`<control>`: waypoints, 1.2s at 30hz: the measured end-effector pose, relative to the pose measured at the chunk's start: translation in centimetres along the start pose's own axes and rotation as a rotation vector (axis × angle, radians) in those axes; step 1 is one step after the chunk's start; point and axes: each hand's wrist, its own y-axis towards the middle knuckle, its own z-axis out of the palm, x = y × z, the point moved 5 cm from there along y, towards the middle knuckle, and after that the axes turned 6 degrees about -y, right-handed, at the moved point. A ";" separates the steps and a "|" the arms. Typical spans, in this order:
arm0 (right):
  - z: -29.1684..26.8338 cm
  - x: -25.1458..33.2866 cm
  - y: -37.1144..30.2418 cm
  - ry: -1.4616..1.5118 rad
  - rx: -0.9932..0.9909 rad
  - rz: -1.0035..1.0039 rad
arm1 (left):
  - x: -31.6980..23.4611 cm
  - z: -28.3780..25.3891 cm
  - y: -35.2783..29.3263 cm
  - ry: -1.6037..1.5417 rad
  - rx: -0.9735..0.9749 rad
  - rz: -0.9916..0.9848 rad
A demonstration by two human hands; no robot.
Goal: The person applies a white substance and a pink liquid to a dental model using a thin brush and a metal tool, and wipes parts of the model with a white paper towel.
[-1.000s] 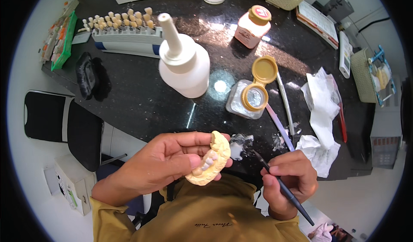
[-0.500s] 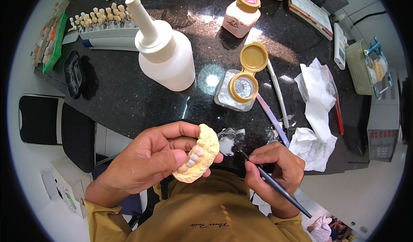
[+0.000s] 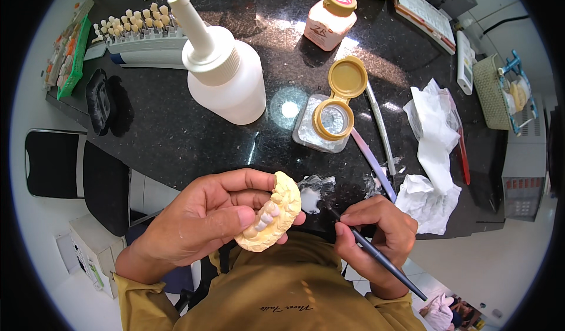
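Note:
Held in my left hand [image 3: 197, 222] is a yellow plaster dental model [image 3: 286, 198], tilted, its thumb by a short row of whitish teeth [image 3: 266, 217] and the other fingers behind. Pinched like a pen in my right hand [image 3: 382, 228] is a slim dark brush [image 3: 385, 261]; its tip points up and left, hard to make out against the dark counter. The tip is apart from the model. Between the hands, on the counter edge, lies a smear of white wet paste [image 3: 309, 201]. Beyond it stands a clear jar [image 3: 304, 132] of white powder, its gold lid [image 3: 347, 78] flipped up.
A white nozzle bottle [image 3: 235, 98] stands on the black counter, with a tooth shade guide [image 3: 150, 59] behind. Farther back is a gold-capped jar [image 3: 329, 27]. Two slim tools, a lilac one [image 3: 375, 163] and a grey one [image 3: 381, 131], lie beside crumpled tissue [image 3: 432, 148].
The dental model has tilted slightly and shifted a touch downward in my left hand. My right hand and the brush are nearly unmoved.

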 end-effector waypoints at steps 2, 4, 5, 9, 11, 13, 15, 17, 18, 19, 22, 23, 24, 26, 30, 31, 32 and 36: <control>0.1 0.2 0.2 0.010 0.017 0.013 | 0.0 0.0 0.0 0.005 0.000 0.002; 0.1 0.2 0.2 0.048 0.020 0.003 | -0.1 0.0 0.0 0.019 -0.006 0.014; -0.1 0.0 0.1 0.078 0.016 -0.012 | 0.0 0.0 0.1 0.021 -0.001 -0.010; -0.4 -0.4 -1.0 0.384 -0.123 -0.036 | -0.1 0.2 -0.1 0.043 -0.001 -0.032; -0.1 0.2 -0.9 0.425 -0.104 -0.146 | -0.1 0.1 -0.2 0.055 0.006 -0.026; 0.1 1.3 0.0 0.415 -0.067 -0.319 | -0.1 0.1 -0.1 0.071 0.021 -0.035; 0.6 2.0 0.6 0.463 -0.039 -0.356 | 0.0 0.0 -0.1 0.077 0.021 -0.030; 1.4 2.2 0.7 0.469 -0.063 -0.396 | 0.1 -0.2 -0.1 0.076 0.029 -0.029; 1.6 2.5 1.0 0.447 -0.085 -0.339 | 0.1 -0.2 -0.1 0.061 0.032 -0.028; 1.7 2.5 1.0 0.422 -0.083 -0.352 | 0.1 -0.2 -0.1 0.046 0.035 -0.027; 2.1 2.3 1.1 0.370 -0.083 -0.379 | 0.3 -0.2 -0.2 -0.003 0.041 -0.028; 2.2 2.3 1.1 0.371 -0.085 -0.383 | 0.3 -0.2 -0.2 -0.020 0.043 -0.029; 2.3 2.2 1.1 0.372 -0.088 -0.386 | 0.3 -0.2 -0.1 -0.018 0.043 -0.030; 2.2 2.2 1.2 0.371 -0.080 -0.378 | 0.2 -0.1 -0.1 -0.013 0.043 -0.033; 2.2 2.4 1.3 0.361 -0.079 -0.373 | 0.2 -0.1 -0.1 -0.012 0.039 -0.030; 2.3 2.4 1.3 0.357 -0.079 -0.375 | 0.2 -0.1 -0.1 -0.010 0.040 -0.032; 2.3 2.4 1.3 0.353 -0.080 -0.377 | 0.2 -0.1 0.0 -0.007 0.041 -0.033; 2.4 2.4 1.3 0.341 -0.079 -0.380 | 0.2 -0.1 -0.1 -0.006 0.033 -0.039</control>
